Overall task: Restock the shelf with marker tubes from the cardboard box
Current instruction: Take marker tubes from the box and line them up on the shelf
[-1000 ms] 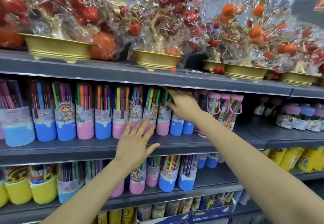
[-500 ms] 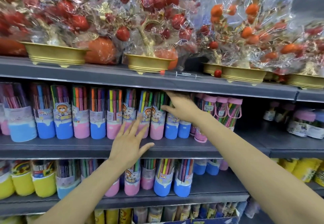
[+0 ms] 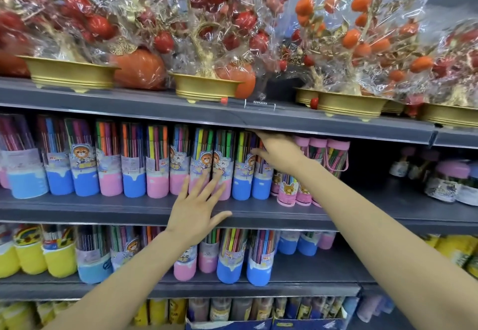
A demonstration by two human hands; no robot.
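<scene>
A row of clear marker tubes with blue or pink bases stands along the middle shelf. My right hand reaches under the upper shelf and grips the upper part of the rightmost blue-based tube in that row. My left hand is spread open, its fingertips against the pink bases of the tubes left of it. The cardboard box is not in view.
Gold pots of wrapped red and orange fruit trees fill the top shelf. Pink-lidded tubes and small jars stand right of my hand. More marker tubes and yellow tubs fill the lower shelf.
The view has dropped a little, so the shelves sit higher in the frame. My left hand has moved up and right to touch the pink tube bases. My right hand stays on the same tube.
</scene>
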